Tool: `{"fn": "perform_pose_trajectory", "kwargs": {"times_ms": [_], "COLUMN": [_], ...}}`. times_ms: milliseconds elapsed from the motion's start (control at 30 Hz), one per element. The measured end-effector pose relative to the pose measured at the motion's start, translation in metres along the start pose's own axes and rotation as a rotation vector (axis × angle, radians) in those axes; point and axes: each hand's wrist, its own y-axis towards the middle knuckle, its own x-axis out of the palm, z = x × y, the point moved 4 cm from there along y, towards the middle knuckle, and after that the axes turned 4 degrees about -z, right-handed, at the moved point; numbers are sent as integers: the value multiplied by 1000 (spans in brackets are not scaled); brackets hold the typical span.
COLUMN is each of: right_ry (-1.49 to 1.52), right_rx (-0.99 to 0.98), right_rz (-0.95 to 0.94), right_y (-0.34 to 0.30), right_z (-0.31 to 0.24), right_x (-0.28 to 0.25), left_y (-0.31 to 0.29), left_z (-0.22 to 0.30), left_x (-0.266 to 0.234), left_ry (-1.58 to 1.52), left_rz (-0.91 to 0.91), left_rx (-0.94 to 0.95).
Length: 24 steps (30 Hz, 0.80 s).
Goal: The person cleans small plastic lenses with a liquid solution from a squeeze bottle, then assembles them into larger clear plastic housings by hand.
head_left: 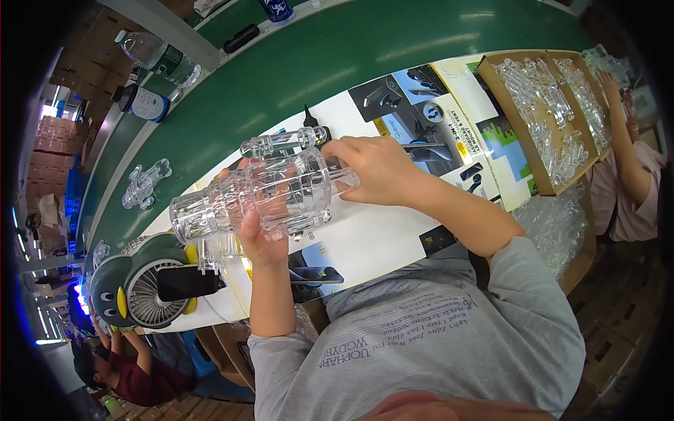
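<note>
A large clear plastic assembly of ribbed, stepped cylinders (291,186) lies sideways above the table in front of me. My left hand (261,231) is wrapped round it from below, thumb toward me, its other fingers seen blurred through the plastic. At the assembly's right end, my right hand (375,170) pinches a small clear plastic part (343,177) against it. Whether that part is fixed to the assembly cannot be made out. Just beyond, a slimmer clear plastic tube (277,142) lies crosswise, close to a black pointed-tip object (314,126).
Printed packaging sheets (404,105) cover the near tabletop. A cardboard box (519,133) of clear parts stands right, near a co-worker's arm (621,133). To the left are a clear plastic piece (146,184), a green fan (144,295) and a phone (186,283). Bottles (161,62) stand far left.
</note>
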Motion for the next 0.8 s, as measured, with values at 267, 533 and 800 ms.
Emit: {"fn": "perform_pose_trajectory", "kwargs": {"times_ms": [267, 533, 800], "right_ry": [47, -495, -635], "right_rx": [64, 212, 226], "right_rz": [172, 113, -205], "right_y": [6, 72, 137], "right_z": [14, 101, 178], "right_x": [-36, -86, -82], "left_y": [12, 15, 15], "left_z": [3, 3, -5], "left_x": [1, -13, -9], "left_ry": [1, 67, 92], "left_rz": [45, 153, 93], "left_rx": [-8, 42, 1]}}
